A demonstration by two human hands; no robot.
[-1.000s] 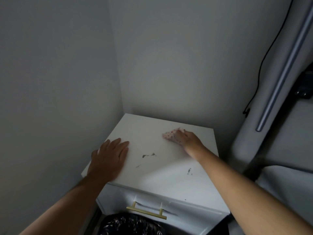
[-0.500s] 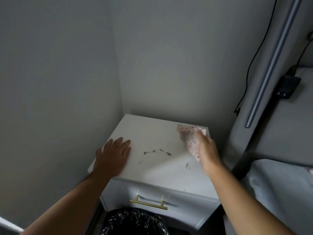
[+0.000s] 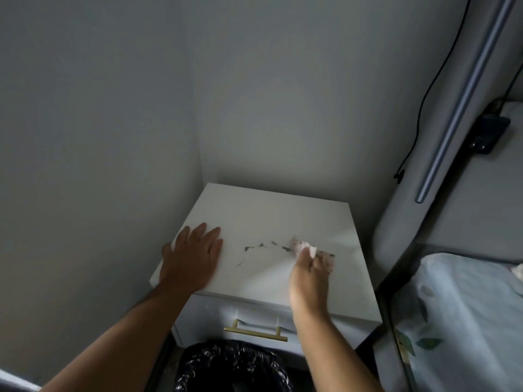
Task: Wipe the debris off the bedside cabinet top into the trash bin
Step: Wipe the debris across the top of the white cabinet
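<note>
The bin [image 3: 235, 369], lined with a black bag, sits nearest, on the floor right below the drawer with its brass handle [image 3: 256, 331]. Above it, on the white cabinet top [image 3: 268, 213], the right hand [image 3: 308, 275] has come in from the far right corner, where it was half a second ago, and now presses the spotted cloth [image 3: 308, 248] down near the middle right; its grip is bunched around the cloth, fingers curled over it. The debris [image 3: 266, 247], a thin line of dark flecks, lies just left of the cloth, touching its edge, gathered closer than before. The left hand [image 3: 192, 258] stays flat, fingers spread, holding nothing, on the left edge. The sweep looks to have begun; the flecks have yet to travel toward the front edge and drop into the bin.
</note>
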